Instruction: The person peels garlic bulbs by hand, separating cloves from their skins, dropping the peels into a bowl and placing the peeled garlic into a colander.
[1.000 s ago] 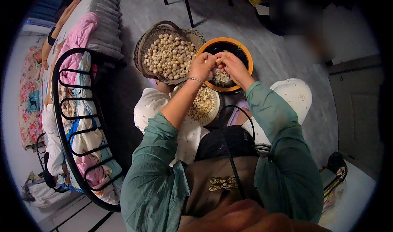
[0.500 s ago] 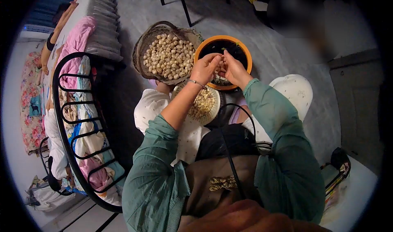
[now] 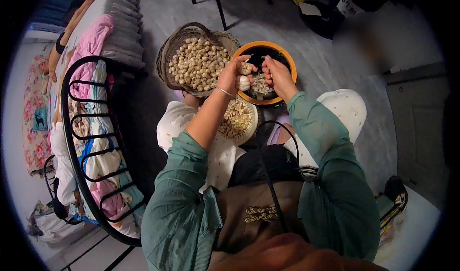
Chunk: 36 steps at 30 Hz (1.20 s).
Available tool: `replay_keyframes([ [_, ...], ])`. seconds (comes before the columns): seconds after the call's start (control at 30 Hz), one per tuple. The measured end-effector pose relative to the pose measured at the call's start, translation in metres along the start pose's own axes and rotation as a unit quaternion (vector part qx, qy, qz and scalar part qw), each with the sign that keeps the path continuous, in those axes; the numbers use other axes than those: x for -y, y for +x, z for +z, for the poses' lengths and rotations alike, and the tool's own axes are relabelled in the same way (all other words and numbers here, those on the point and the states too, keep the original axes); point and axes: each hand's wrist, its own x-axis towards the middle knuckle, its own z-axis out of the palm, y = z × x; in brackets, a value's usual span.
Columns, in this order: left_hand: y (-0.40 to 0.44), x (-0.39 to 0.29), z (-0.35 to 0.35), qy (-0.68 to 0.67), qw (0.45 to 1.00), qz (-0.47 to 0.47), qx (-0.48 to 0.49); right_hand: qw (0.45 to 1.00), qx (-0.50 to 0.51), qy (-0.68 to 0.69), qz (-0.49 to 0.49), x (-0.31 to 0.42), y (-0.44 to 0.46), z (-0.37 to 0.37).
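Observation:
My left hand (image 3: 229,78) is closed around a pale garlic bulb (image 3: 244,83), with another bulb or piece of garlic (image 3: 246,69) at its fingertips. Facing it, my right hand (image 3: 280,77) has its fingers curled and thumb pressed in; what they pinch, if anything, is too small to make out. Both hands hover over an orange-rimmed bucket (image 3: 291,66) that holds papery garlic skins (image 3: 261,88). At the left, a woven basket (image 3: 164,74) is heaped with whole garlic bulbs (image 3: 199,64). Below the hands, a pale plastic basket (image 3: 254,120) contains separated garlic cloves (image 3: 235,119).
A bed with a black metal frame (image 3: 72,103) and rumpled bedding stands at the left; another person's bare limb (image 3: 64,36) shows there. Chair legs (image 3: 220,10) rise at the top. My knees flank the clove basket. A dark cord (image 3: 268,175) hangs before my chest.
My hands have moved apart from their close grip over the bucket. The garlic in my left hand and the skins in the bucket now show more clearly.

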Motion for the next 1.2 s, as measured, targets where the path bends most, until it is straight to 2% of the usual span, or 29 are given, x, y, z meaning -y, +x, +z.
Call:
replay_keyframes([
  [0.07, 0.003, 0.002, -0.004, -0.008, 0.999, -0.015, 0.031, 0.992, -0.005, -0.11, -0.061, 0.003, -0.001, 0.003],
  [0.1, 0.004, 0.003, -0.004, -0.008, 0.999, -0.015, 0.031, 0.992, -0.005, -0.11, -0.062, 0.004, -0.001, 0.004],
  [0.17, 0.005, 0.005, -0.001, 0.008, 1.0, -0.002, 0.012, 0.963, -0.01, -0.239, -0.124, 0.006, -0.002, 0.009],
  [0.2, 0.005, 0.006, 0.001, 0.009, 1.0, -0.002, 0.011, 0.963, -0.01, -0.239, -0.124, 0.008, -0.005, 0.013],
  [0.27, 0.006, 0.009, 0.003, 0.053, 0.996, 0.044, -0.059, 0.953, 0.067, -0.23, -0.184, 0.009, -0.01, 0.019],
  [0.37, 0.009, 0.008, -0.001, 0.078, 0.994, 0.058, -0.046, 0.935, 0.106, -0.291, -0.171, -0.001, -0.003, 0.017],
  [0.4, 0.007, 0.007, 0.0, 0.078, 0.994, 0.058, -0.046, 0.918, 0.082, -0.33, -0.202, -0.002, -0.005, 0.018],
  [0.5, 0.006, 0.008, 0.001, 0.12, 0.991, 0.05, -0.033, 0.922, 0.11, -0.335, -0.161, 0.005, -0.009, 0.017],
  [0.57, 0.007, 0.011, 0.0, 0.13, 0.989, 0.075, -0.016, 0.916, 0.107, -0.347, -0.171, 0.006, -0.009, 0.016],
  [0.63, 0.007, 0.012, 0.003, 0.113, 0.99, 0.078, -0.018, 0.909, 0.106, -0.359, -0.182, 0.008, -0.011, 0.017],
  [0.7, 0.006, 0.012, 0.002, 0.095, 0.992, 0.082, -0.021, 0.923, 0.07, -0.35, -0.143, 0.015, -0.016, 0.024],
  [0.73, 0.005, 0.01, 0.0, 0.079, 0.995, 0.053, -0.008, 0.923, 0.07, -0.35, -0.143, 0.013, -0.016, 0.023],
  [0.8, 0.006, 0.011, -0.002, 0.063, 0.998, 0.025, 0.005, 0.862, -0.012, -0.414, -0.293, 0.007, -0.014, 0.021],
  [0.87, 0.006, 0.012, 0.0, 0.205, 0.977, 0.048, 0.018, 0.87, -0.006, -0.406, -0.281, 0.006, -0.012, 0.019],
  [1.03, 0.002, 0.008, 0.0, 0.202, 0.978, 0.042, 0.016, 0.895, 0.014, -0.386, -0.222, 0.014, -0.013, 0.018],
  [1.13, 0.004, 0.009, -0.003, 0.208, 0.976, 0.053, 0.021, 0.888, 0.013, -0.398, -0.229, 0.012, -0.01, 0.014],
  [1.2, 0.003, 0.007, -0.001, 0.211, 0.976, 0.055, 0.023, 0.853, 0.021, -0.427, -0.298, 0.006, -0.006, 0.011],
])
